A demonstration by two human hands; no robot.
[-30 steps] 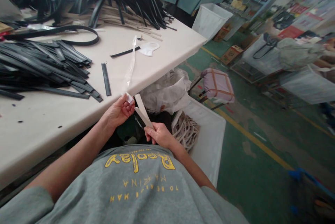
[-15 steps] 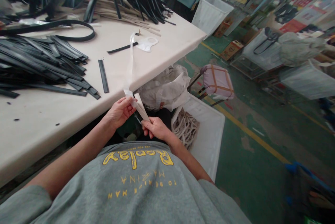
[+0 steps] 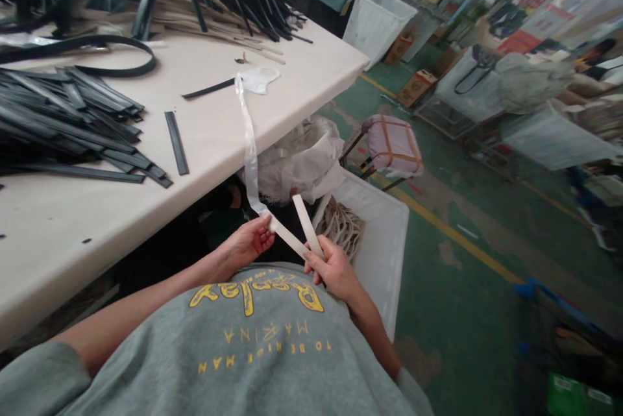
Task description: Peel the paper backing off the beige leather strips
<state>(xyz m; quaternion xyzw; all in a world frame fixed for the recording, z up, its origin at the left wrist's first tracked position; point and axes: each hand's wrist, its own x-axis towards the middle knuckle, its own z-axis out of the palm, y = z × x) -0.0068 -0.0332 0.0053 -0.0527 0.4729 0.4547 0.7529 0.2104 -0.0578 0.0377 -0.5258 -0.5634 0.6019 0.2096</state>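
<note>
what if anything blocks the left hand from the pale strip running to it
Nothing visible does: the left hand is at the upper end of the pale strip, where the glossy tape meets it. The other pale length rises from the right hand, off to the side.

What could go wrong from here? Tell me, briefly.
The shiny ribbon drapes over the table edge to the left hand, so it might snag.

Its far end lies by the white piece, which could get dragged.

The pale strip jutting from the right hand might slip loose.
</note>
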